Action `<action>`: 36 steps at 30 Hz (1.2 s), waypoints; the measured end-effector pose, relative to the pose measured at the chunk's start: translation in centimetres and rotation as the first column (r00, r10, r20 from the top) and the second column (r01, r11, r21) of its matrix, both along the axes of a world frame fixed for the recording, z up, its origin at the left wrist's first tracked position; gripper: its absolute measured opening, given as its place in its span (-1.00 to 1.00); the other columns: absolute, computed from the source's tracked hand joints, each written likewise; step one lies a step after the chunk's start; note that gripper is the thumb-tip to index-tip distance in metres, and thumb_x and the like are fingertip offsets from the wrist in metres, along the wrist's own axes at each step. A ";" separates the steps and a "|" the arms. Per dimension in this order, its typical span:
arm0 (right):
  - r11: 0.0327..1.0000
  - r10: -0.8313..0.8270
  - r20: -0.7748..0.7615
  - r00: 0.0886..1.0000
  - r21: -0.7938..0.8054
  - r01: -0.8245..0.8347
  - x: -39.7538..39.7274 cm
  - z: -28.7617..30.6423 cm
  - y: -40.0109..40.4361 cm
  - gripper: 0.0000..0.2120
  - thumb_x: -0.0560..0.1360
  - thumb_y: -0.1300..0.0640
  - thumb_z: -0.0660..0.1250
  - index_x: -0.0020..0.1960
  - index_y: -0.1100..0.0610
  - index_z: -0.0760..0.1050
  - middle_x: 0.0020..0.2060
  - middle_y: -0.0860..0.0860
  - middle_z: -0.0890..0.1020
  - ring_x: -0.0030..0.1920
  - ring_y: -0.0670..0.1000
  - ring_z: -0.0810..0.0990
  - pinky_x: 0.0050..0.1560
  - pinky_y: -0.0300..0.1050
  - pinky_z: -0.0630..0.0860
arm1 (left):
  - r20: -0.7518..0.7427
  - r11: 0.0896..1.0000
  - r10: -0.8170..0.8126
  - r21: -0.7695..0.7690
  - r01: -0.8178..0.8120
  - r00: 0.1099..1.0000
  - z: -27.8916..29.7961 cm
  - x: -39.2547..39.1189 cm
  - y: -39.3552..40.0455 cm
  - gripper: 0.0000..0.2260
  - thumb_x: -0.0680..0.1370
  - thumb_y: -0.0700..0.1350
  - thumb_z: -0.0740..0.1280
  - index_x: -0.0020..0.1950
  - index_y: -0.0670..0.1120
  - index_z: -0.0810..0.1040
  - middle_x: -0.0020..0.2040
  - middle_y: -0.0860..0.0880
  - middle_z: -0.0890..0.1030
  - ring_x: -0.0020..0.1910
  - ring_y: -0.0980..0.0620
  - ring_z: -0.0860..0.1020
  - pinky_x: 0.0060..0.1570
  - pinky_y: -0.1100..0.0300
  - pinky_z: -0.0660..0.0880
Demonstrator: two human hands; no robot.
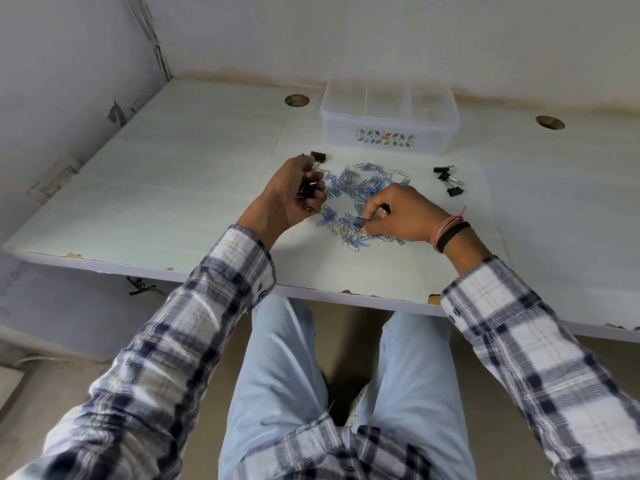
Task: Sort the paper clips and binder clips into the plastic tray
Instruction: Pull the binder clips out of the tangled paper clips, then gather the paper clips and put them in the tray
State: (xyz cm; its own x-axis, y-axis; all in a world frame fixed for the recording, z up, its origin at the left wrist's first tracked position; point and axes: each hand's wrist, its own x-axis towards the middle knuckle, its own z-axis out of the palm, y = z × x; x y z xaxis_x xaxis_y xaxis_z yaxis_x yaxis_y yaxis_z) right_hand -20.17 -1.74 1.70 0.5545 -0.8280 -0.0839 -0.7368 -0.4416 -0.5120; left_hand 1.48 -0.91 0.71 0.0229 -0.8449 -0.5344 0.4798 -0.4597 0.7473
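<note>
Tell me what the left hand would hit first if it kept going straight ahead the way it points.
Probably the lone black binder clip just beyond the left hand, though depth is hard to judge.

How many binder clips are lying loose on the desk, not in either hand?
4: one just beyond the left hand, three clustered right of the paper clip pile. Each hand also holds some; the pile may hide more.

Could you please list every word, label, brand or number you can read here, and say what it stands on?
None can be read.
Plastic tray: its leaf-patterned sticker has a small orange patch in the middle, possibly a brand mark, too small and blurred to read.
</note>
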 end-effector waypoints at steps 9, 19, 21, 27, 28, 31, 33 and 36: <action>0.988 -0.139 0.330 0.934 0.106 0.110 -0.6 -0.5 0.0 -0.88 0.43 0.14 0.48 -0.12 0.20 0.65 -0.44 -0.08 0.43 -0.47 -0.15 0.32 -0.41 -0.32 0.32 | -0.051 0.999 0.041 -0.006 -0.041 0.998 0.1 0.8 -0.1 -0.75 0.60 -0.02 0.26 -0.22 -0.11 0.44 -0.32 -0.05 0.44 -0.42 0.06 0.36 -0.56 0.30 0.22; 0.564 -0.698 0.711 0.084 0.618 -0.547 -3.7 -0.9 -1.8 -0.80 0.35 0.17 0.25 -0.04 0.19 0.44 -0.09 0.13 0.55 -0.30 -0.05 0.39 -0.55 -0.30 0.25 | -0.153 0.996 0.092 0.005 -0.092 0.984 -0.1 0.6 -0.6 -0.73 0.62 -0.02 0.23 -0.20 -0.14 0.46 -0.30 -0.07 0.45 -0.42 0.05 0.37 -0.58 0.31 0.26; 0.556 -0.719 0.693 0.050 0.617 -0.557 -4.3 -0.6 -2.0 -0.72 0.31 0.18 0.21 -0.01 0.22 0.50 -0.05 0.17 0.58 -0.28 -0.02 0.41 -0.54 -0.29 0.24 | -0.154 0.996 0.091 0.004 -0.092 0.984 -0.1 0.5 -0.8 -0.73 0.63 -0.02 0.23 -0.21 -0.14 0.47 -0.31 -0.07 0.47 -0.43 0.04 0.38 -0.58 0.30 0.27; 0.408 -0.911 0.407 -0.061 0.876 -0.256 -6.1 0.6 -4.1 -0.83 0.55 0.20 0.21 -0.08 0.30 0.48 -0.07 0.19 0.50 -0.27 0.00 0.46 -0.45 -0.24 0.41 | 0.050 0.999 0.044 -0.031 -0.043 0.998 0.5 0.9 -1.9 -0.72 0.63 -0.08 0.20 -0.27 -0.10 0.42 -0.31 -0.04 0.44 -0.40 0.04 0.37 -0.52 0.30 0.25; 0.384 -0.923 0.383 -0.039 0.909 -0.162 -6.8 0.9 -4.7 -0.85 0.56 0.22 0.20 -0.05 0.31 0.47 -0.02 0.20 0.48 -0.23 0.02 0.47 -0.40 -0.22 0.45 | 0.159 0.999 0.023 -0.045 -0.016 0.987 0.9 1.1 -2.3 -0.73 0.63 -0.10 0.22 -0.27 -0.10 0.43 -0.32 -0.04 0.45 -0.40 0.05 0.36 -0.52 0.30 0.24; 0.425 -0.904 0.417 0.091 0.898 0.110 -8.5 1.9 -6.1 -0.92 0.53 0.30 0.19 -0.04 0.28 0.45 0.05 0.22 0.44 -0.16 0.07 0.51 -0.26 -0.13 0.56 | 0.551 0.993 -0.020 -0.087 0.081 0.834 2.2 2.1 -4.3 -0.81 0.58 -0.17 0.38 -0.22 -0.17 0.53 -0.35 -0.08 0.50 -0.45 0.06 0.35 -0.54 0.30 0.25; 0.467 -0.884 0.438 0.162 0.845 0.260 -9.2 2.6 -6.8 -0.91 0.51 0.36 0.19 -0.14 0.24 0.42 -0.02 0.20 0.45 -0.14 0.11 0.53 -0.20 -0.08 0.59 | 0.757 0.981 -0.057 -0.077 0.176 0.651 3.1 2.9 -5.8 -0.79 0.51 -0.20 0.48 -0.26 -0.21 0.53 -0.36 -0.10 0.48 -0.47 0.04 0.35 -0.51 0.26 0.27; 0.494 -0.866 0.381 0.324 0.751 0.438 -9.5 3.5 -7.6 -0.85 0.51 0.43 0.18 -0.16 0.24 0.41 -0.13 0.19 0.47 -0.17 0.16 0.58 -0.22 -0.04 0.61 | 0.921 0.960 -0.121 0.014 0.279 0.370 4.1 3.3 -7.7 -0.79 0.44 -0.23 0.54 -0.24 -0.29 0.55 -0.39 -0.13 0.49 -0.47 -0.04 0.39 -0.41 0.20 0.33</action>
State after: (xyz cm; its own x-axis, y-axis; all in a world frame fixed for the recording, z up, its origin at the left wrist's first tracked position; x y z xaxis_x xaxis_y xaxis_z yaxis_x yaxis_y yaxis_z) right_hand -29.68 -9.35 5.24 -0.1124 -0.8829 -0.4559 -0.0029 0.4591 -0.8884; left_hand 4.76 -8.60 4.77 0.2463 -0.9486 -0.1988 -0.6133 -0.3114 0.7259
